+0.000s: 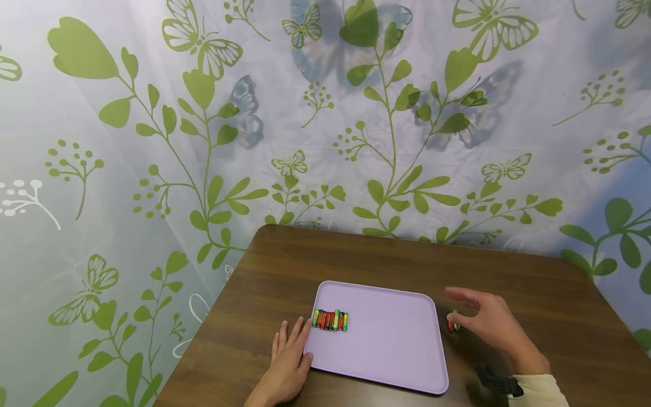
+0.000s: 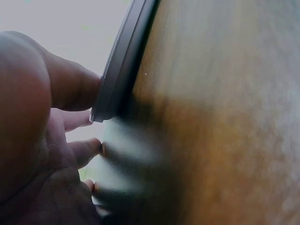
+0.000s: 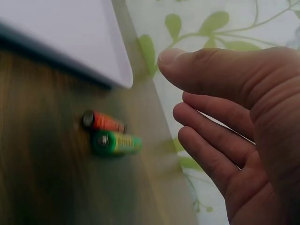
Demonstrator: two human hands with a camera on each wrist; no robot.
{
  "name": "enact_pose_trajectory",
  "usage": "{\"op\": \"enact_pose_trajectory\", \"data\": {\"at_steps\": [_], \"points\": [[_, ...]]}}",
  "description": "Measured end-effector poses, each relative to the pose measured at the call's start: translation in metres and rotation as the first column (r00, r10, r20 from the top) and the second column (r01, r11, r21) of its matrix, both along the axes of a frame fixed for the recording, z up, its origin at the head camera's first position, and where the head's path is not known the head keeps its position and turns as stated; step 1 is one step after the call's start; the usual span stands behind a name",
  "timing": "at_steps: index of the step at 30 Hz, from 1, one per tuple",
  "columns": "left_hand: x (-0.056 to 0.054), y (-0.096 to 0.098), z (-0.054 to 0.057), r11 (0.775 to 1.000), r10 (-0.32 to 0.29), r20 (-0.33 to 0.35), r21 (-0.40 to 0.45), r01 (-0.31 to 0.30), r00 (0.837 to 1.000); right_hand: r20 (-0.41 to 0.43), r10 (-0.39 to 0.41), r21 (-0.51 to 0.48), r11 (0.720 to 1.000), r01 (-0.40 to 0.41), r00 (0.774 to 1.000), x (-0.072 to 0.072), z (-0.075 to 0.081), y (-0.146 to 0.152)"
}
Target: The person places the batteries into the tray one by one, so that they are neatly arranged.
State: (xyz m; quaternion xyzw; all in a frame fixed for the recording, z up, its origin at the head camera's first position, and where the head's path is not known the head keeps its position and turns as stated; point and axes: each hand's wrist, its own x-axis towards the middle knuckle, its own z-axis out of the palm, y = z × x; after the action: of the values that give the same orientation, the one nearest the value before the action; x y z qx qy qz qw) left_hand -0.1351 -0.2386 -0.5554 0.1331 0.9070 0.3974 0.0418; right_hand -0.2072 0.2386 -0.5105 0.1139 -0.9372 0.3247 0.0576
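A lilac tray (image 1: pixel 386 339) lies on the wooden table, with a row of several red and green batteries (image 1: pixel 330 320) side by side at its left edge. My left hand (image 1: pixel 287 362) rests at the tray's left rim, fingers spread and straight; in the left wrist view the thumb touches the tray's side (image 2: pixel 124 61). To the right of the tray, my right hand (image 1: pixel 490 319) hovers with thumb and fingers apart, holding nothing. Below it on the table lie a red battery (image 3: pixel 107 123) and a green battery (image 3: pixel 119 142), next to each other.
The brown wooden table (image 1: pixel 396 254) has rounded far corners. Behind it hangs a pale curtain (image 1: pixel 315 135) with green leaves and butterflies. A dark band (image 1: pixel 500 384) circles the right wrist below a cream sleeve (image 1: pixel 539 393).
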Motion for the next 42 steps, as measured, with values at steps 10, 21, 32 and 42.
{"op": "enact_pose_trajectory", "data": {"at_steps": [10,21,32,42], "points": [[-0.001,0.002,0.002,1.000,0.004,0.002,-0.012,-0.004,1.000,0.037,-0.001,0.079,0.997,-0.002,0.999,0.000,-0.015,0.018],[-0.002,0.005,0.003,1.000,-0.001,0.009,-0.016,0.001,1.000,0.020,0.021,0.071,0.997,-0.023,1.000,-0.002,-0.035,0.022],[-0.002,0.008,0.002,1.000,0.004,-0.010,0.007,-0.004,1.000,0.013,-0.005,0.079,0.997,0.004,1.000,0.002,-0.031,0.028],[-0.003,0.009,0.002,1.000,0.008,0.010,0.014,-0.008,1.000,-0.085,0.012,0.058,0.998,-0.007,0.996,0.001,-0.016,0.019]]}}
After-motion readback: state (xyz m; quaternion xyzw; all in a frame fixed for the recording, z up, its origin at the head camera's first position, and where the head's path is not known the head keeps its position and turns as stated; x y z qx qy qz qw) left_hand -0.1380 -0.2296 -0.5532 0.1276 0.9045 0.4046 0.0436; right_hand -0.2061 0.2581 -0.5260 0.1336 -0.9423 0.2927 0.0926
